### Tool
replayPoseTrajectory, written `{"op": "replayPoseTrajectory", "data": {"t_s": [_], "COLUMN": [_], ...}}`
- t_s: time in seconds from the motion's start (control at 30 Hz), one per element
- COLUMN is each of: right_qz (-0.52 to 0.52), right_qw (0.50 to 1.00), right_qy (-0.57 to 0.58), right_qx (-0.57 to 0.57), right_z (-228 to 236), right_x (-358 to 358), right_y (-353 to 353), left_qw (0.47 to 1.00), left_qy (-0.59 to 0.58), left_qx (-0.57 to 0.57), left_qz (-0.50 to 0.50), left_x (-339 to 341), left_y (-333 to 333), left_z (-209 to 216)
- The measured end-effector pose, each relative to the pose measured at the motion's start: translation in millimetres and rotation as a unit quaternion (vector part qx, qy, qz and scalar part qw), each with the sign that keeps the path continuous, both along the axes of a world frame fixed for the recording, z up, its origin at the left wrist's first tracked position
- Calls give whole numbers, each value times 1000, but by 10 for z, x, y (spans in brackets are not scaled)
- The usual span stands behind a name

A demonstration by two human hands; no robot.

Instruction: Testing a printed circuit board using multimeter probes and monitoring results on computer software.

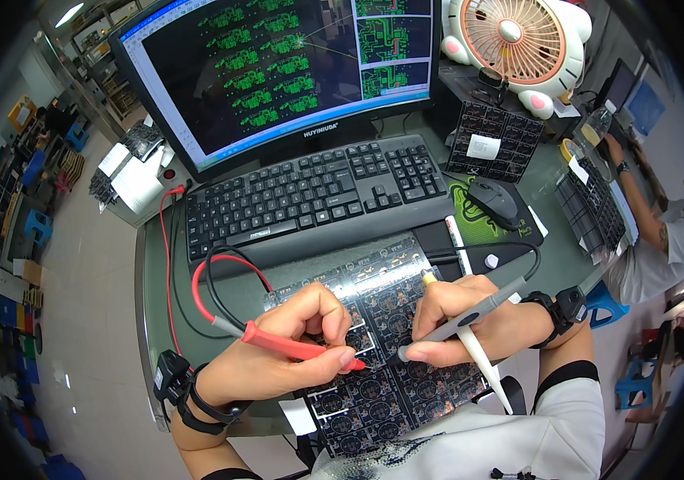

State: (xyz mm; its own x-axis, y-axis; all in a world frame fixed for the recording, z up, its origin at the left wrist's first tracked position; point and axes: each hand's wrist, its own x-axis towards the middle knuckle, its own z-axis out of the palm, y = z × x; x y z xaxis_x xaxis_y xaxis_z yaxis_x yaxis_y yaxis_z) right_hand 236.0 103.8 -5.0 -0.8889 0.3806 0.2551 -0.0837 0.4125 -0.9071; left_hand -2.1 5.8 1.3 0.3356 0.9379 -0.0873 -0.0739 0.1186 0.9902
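Observation:
My left hand (266, 360) is closed around a red test probe (290, 344), its tip down at the dark circuit board panel (350, 404). A grey-black test probe (470, 316) is gripped in my right hand (458, 320), its tip pointing toward the panel's middle; I cannot tell if it touches. The same hand also holds a white tapered stick (482, 364), with a yellow end showing above the fingers. Rows of identical small boards make up the panel, which lies over the table's near edge and toward my lap. A red lead (222, 268) loops from the left probe.
Behind the panel stand a black keyboard (318, 192) and a monitor (278, 80) with green board layouts. To the right are a mouse (492, 202), a white-capped marker (458, 244), another panel (494, 144) and a fan (510, 40). A co-worker's arm (638, 196) shows far right.

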Motion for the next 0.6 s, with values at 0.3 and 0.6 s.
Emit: {"op": "replayPoseTrajectory", "data": {"t_s": [0.3, 0.6], "right_qz": [-6, 23], "right_qw": [1000, 999], "right_qy": [8, -33], "right_qx": [-4, -12], "right_z": [-20, 52], "right_x": [-19, 28], "right_y": [-5, 26], "left_qw": [1000, 999], "left_qy": [-10, -45], "left_qx": [1, 6], "left_qz": [-3, -5], "left_x": [0, 2], "left_y": [-3, 1], "left_z": [11, -17]}}
